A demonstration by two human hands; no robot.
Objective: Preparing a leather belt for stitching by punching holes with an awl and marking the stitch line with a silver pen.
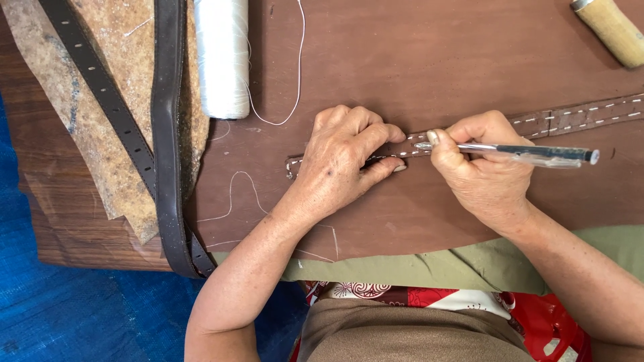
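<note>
Right hand (484, 171) grips one pen (510, 152), its tip on the single stitched leather strap (577, 115), which lies across the brown worktop (416, 60). Left hand (342, 157) presses flat on the strap's end, fingers loosely bent, grasping nothing. Beyond the left hand lies one white thread spool (222, 57); farther left, two dark belts (164, 134) on a mottled hide piece (100, 114). One wooden handle (614, 30) lies beyond the right hand.

stitched brown strap (570, 117) flat, pen (510, 152) level
</note>
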